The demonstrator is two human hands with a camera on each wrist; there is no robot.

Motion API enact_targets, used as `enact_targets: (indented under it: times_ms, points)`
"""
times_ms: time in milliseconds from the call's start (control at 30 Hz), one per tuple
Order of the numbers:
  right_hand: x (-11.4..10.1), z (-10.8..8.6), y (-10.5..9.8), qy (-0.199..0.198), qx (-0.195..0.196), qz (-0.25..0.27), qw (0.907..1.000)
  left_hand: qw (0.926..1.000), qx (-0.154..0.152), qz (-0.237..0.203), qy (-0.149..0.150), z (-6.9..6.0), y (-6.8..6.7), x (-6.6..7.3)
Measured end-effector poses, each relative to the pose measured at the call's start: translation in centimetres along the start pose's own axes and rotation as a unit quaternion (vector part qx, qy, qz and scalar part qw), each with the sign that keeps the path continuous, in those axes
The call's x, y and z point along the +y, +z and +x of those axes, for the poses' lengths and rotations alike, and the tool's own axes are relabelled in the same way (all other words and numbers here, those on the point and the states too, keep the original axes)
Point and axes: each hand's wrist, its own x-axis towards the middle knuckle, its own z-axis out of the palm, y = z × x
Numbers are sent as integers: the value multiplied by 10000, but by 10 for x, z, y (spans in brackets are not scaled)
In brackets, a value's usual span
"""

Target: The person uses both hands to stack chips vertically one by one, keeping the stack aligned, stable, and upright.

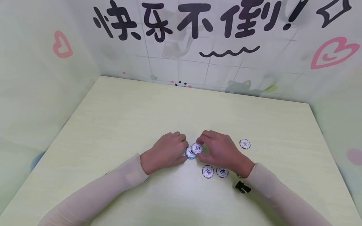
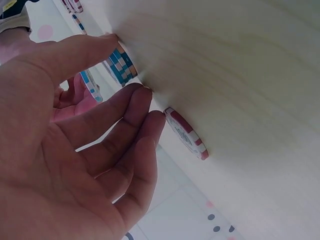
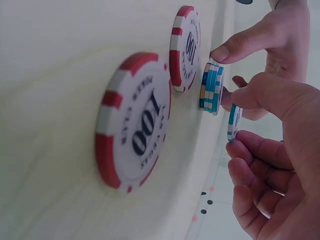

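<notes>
A short stack of blue-and-white poker chips [image 1: 190,153] stands on the table between the two hands. My left hand [image 1: 167,150] steadies it from the left, thumb and fingertips on either side of its edge, as the left wrist view shows with the stack [image 2: 120,66]. From the right, my right hand [image 1: 219,150] pinches a single chip marked 10 [image 1: 197,148] between thumb and index finger. In the right wrist view this chip [image 3: 234,122] is apart from the stack [image 3: 212,89] and tilted.
Nearer the front lie two red-edged chips marked 100, one left [image 1: 208,171] and one right [image 1: 222,172]. Another chip is mostly hidden under the right wrist. A further 100 chip [image 1: 244,144] lies right of the right hand. By the right sleeve sits a small black clip [image 1: 243,187].
</notes>
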Motion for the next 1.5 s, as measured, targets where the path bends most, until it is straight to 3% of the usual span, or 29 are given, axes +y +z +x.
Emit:
enact_targets:
  times_ms: [467, 1500]
  points:
    - [-6, 7, 6, -390, -11, -135, 9991, 9999, 142, 52, 34, 1, 2, -1]
    - [-11, 8, 9, -486, -121, -282, 9983, 9995, 281, 35, 118, -2, 4, -2]
